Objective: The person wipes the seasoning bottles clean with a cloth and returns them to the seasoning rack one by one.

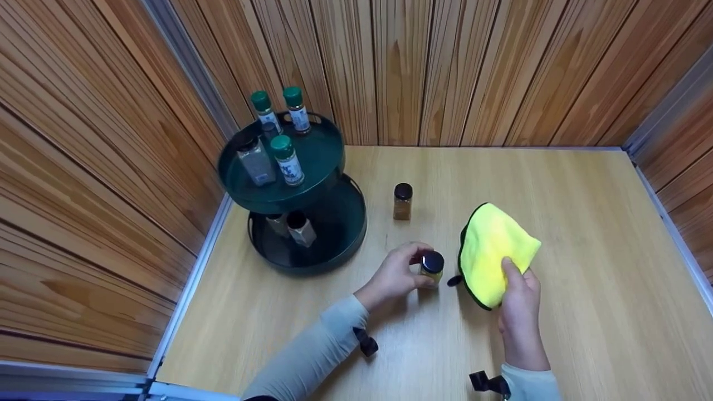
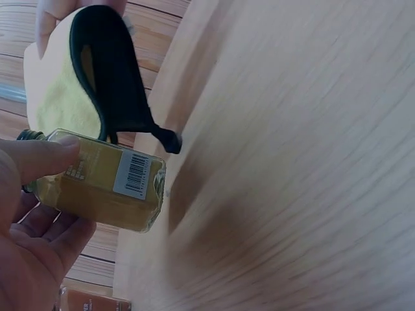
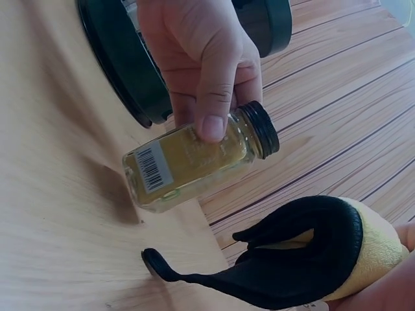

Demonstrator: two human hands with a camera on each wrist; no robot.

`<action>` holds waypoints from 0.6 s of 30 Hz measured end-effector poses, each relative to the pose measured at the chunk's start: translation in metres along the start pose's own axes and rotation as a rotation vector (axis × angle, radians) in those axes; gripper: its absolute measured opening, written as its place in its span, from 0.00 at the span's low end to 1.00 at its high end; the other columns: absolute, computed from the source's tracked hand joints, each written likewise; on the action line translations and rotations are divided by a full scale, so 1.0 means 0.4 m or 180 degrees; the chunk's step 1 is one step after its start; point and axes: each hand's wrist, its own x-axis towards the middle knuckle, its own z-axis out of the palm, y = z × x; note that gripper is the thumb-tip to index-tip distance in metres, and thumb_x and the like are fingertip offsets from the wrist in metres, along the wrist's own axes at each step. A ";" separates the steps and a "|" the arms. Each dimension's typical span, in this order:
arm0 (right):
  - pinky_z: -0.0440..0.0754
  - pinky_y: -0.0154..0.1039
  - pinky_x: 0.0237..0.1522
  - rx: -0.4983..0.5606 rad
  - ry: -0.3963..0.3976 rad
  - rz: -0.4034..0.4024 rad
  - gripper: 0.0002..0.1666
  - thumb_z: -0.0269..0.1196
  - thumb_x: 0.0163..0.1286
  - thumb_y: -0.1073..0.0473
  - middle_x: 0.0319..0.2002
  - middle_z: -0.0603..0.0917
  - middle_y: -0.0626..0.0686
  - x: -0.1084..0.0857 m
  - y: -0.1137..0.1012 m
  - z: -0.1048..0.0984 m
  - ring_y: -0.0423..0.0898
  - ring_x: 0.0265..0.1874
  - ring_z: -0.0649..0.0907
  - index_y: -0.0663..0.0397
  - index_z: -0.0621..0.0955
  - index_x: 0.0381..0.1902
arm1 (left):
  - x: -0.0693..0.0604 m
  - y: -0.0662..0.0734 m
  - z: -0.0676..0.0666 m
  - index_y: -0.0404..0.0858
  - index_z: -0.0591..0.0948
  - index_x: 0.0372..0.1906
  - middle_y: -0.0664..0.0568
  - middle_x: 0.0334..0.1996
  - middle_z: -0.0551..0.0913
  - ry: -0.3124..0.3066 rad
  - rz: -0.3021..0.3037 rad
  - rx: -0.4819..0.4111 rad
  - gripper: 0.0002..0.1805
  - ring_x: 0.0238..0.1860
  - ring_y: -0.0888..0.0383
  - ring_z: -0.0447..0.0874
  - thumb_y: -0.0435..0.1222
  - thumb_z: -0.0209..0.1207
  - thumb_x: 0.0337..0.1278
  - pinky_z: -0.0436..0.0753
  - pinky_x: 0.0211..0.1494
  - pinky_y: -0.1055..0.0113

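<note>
Between thumb and fingers, my left hand (image 1: 398, 273) grips a square glass spice jar (image 2: 104, 181) with a black lid, yellowish contents and a barcode label. In the right wrist view the jar's base hangs slightly above the table, over its shadow. My right hand (image 1: 521, 303) holds a folded yellow cloth (image 1: 493, 250) with black edging, thumb on top. A short black loop (image 3: 159, 264) sticks out from the cloth toward the jar; cloth and jar stand apart. Beyond the left hand, a second black-lidded jar (image 1: 403, 203) with brown contents stands upright on the table.
At the left stands a two-tier dark green round rack (image 1: 317, 167). Its upper tier carries green-capped bottles (image 1: 288, 161) and a black-lidded jar (image 1: 257, 164); its lower tier holds black-lidded jars (image 1: 302, 231). Wood-panelled walls (image 1: 418, 72) enclose the table (image 1: 590, 234) at the back and sides.
</note>
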 end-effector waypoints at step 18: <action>0.83 0.35 0.38 -0.0520 -0.0230 -0.0180 0.21 0.55 0.81 0.52 0.37 0.85 0.48 0.000 0.013 0.052 0.43 0.36 0.84 0.66 0.77 0.56 | -0.017 -0.027 0.014 0.56 0.78 0.58 0.66 0.53 0.78 -0.0149 -0.0191 -0.0291 0.32 0.57 0.69 0.79 0.30 0.76 0.49 0.78 0.66 0.66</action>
